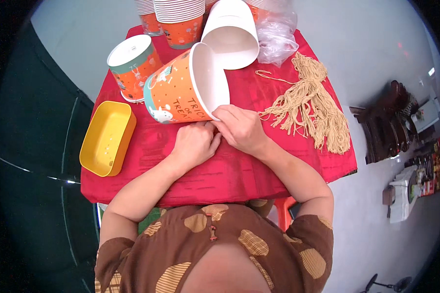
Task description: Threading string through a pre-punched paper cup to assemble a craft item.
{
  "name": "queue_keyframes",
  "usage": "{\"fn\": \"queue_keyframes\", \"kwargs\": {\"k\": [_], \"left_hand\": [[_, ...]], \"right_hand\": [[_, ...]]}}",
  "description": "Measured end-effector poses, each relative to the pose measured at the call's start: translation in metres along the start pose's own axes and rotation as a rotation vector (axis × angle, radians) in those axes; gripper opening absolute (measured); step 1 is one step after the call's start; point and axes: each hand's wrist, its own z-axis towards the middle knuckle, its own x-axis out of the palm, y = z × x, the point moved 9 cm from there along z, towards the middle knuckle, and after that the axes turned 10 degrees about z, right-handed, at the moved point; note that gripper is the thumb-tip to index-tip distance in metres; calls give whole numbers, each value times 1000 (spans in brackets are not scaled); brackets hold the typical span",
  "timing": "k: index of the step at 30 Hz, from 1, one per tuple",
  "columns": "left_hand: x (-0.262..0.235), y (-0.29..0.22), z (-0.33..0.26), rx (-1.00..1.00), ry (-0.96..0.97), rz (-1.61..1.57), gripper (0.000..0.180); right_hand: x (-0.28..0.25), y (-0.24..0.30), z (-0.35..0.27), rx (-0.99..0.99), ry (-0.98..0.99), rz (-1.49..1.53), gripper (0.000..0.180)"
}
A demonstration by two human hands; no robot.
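Note:
A large orange paper bucket with teal trim, white cartoon figures and dark lettering lies tilted over the red-covered table, its white open mouth facing right. My right hand is closed, pinching the near edge of the bucket's rim. Just left of it, my left hand is curled closed against the bucket's underside near the rim. Its fingertips are partly hidden below the bucket, so what they grip cannot be made out. To the right of my hands lies a bundle of tan yarn, with one loose strand stretching left.
A yellow plastic tray with small pale bits stands at the left on the red cloth. Behind are an upturned orange bucket, a white bucket lying on its side, nested bucket stacks and a clear plastic bag.

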Motion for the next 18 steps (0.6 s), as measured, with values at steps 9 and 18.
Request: {"fn": "queue_keyframes", "kwargs": {"k": [9, 18], "left_hand": [[2, 15, 3, -101, 64, -126, 24], [3, 18, 3, -93, 67, -161, 25]], "right_hand": [[-12, -10, 8, 132, 208, 30, 38], [-71, -63, -37, 362, 238, -205, 6]]}}
